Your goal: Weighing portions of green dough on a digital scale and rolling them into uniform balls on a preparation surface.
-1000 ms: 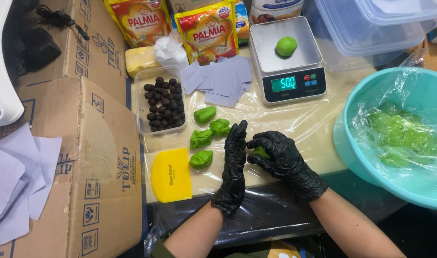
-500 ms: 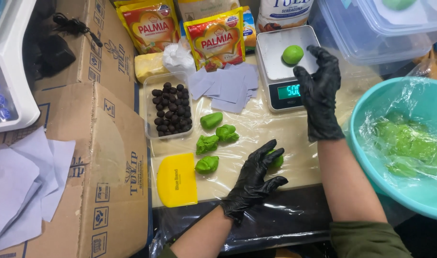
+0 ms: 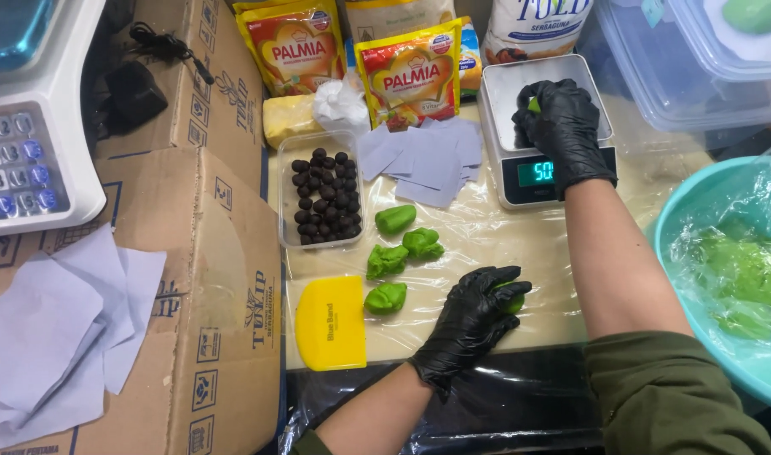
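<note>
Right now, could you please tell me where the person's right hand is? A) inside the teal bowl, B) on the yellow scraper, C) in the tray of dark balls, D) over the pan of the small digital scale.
D: the black-gloved right hand is closed on a green dough piece above the small digital scale, away from the other three places.

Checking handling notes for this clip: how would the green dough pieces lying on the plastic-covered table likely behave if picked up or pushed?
The green dough pieces look soft: their lumpy, dented shapes suggest they would deform under the fingers rather than stay stiff. Being irregular, not round, they probably would not roll. On the glossy plastic sheet they may slide or stick slightly.
</note>
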